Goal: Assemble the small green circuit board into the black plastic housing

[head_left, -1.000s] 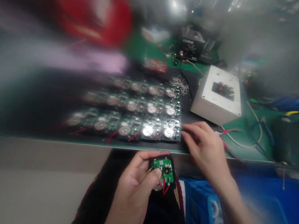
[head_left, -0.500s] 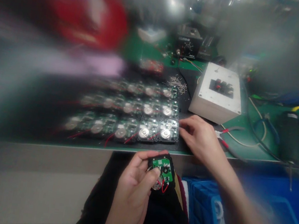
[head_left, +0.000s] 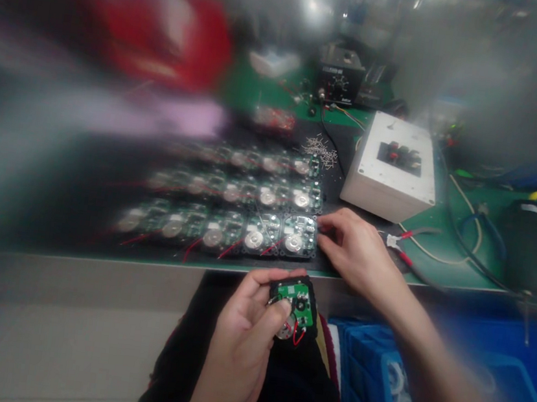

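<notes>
My left hand point(head_left: 249, 335) is closed around a small black-framed circuit board module point(head_left: 302, 306), held in front of the bench edge. The module has a green board, a round silver metal part under my thumb and a red wire loop. My right hand point(head_left: 349, 240) rests on the bench, thumb and index fingertip slightly apart against the right edge of a similar module point(head_left: 302, 231). That module ends the front row, on the black mat point(head_left: 75, 216). More modules with round silver parts and red wires stand in rows to the left, blurred farther out.
Behind the rows lies a pile of small metal pins point(head_left: 321, 150). A white box point(head_left: 390, 170) stands right of them, near red-handled pliers point(head_left: 395, 241) and cables. A black control unit point(head_left: 339, 79) is at the back. Blue crates point(head_left: 367, 356) stand below the bench edge.
The front row of modules has slid slightly left, with my right fingers following at its right end. My left hand still holds its module, almost in the same place.
</notes>
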Demonstrator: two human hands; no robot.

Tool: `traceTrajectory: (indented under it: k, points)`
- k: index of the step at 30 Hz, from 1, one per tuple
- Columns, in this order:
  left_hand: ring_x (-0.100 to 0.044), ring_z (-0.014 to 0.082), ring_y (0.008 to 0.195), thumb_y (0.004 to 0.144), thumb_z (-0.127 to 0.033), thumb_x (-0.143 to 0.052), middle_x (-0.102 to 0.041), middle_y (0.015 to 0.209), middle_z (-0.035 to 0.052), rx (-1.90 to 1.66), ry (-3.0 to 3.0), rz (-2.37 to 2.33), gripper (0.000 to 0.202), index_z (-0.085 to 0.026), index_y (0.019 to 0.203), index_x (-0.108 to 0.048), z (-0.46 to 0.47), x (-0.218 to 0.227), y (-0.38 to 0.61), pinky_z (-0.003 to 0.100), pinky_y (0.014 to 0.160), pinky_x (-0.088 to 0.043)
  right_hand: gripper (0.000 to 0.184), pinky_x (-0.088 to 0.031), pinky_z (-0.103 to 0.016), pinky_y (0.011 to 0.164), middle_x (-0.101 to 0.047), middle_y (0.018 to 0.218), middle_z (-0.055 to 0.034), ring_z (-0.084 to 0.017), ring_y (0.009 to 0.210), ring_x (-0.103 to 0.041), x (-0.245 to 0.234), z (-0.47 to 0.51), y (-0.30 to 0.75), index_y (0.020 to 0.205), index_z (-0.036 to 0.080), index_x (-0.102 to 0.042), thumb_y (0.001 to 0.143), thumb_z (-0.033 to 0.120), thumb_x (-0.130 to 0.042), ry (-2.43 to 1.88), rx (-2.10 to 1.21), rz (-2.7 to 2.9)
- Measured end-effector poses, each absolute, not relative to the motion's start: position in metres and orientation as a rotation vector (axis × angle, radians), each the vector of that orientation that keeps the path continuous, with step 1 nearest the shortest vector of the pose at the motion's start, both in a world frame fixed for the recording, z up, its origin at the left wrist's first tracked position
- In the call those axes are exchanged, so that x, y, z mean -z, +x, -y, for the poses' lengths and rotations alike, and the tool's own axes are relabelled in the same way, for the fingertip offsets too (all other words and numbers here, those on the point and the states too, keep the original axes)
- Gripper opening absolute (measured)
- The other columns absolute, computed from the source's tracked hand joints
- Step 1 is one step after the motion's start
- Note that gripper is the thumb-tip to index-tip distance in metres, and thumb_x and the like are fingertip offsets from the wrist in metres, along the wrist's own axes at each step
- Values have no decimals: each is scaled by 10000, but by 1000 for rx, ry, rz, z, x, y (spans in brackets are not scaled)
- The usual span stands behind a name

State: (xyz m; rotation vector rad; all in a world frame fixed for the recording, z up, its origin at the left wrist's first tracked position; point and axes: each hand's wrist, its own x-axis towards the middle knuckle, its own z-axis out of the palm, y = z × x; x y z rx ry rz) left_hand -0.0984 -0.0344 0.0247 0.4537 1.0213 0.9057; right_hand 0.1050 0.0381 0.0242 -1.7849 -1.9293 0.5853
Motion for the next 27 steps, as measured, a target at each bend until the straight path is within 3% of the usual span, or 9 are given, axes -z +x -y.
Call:
traceTrajectory:
  k: [6, 12, 18, 27]
  points:
    - [-734, 196, 981, 903, -212, -731, -734, 1287, 87, -915, 441, -1032, 280, -221, 1167, -636, 34, -27, -97, 286, 793, -582, 135, -442, -333, 808, -655, 1004, -15, -194, 896, -622, -24, -38, 106, 1003, 201, -742, 931, 93, -706, -1758, -574, 1884]
    - [-730, 199, 969, 921, -207, -705, -725, 1293, 96, -931, 411, -1011, 277, -219, 1184, -619, 32, -28, -98, 322, 832, -582, 162, -456, -292, 726, -659, 977, -13, -149, 778, -597, -32, -34, 103, 1077, 188, -748, 954, 115, -672, -1671, -703, 1740]
    - [-718, 225, 1047, 884, -186, -730, -721, 1282, 91, -920, 387, -1023, 398, -242, 1251, -590, 33, -32, -97, 310, 840, -559, 146, -472, -256, 661, -686, 958, 9, -135, 726, -593, -38, -28, 101, 1071, 201, -718, 974, 168, -614, -1598, -878, 1627]
    - [-654, 146, 812, 869, -211, -748, -749, 1074, 58, -885, 407, -1021, 351, -235, 1189, -608, 37, -32, -97, 244, 706, -489, 138, -440, -269, 659, -642, 966, 13, -133, 741, -579, -32, -25, 109, 1037, 229, -729, 971, 161, -628, -1625, -780, 1805]
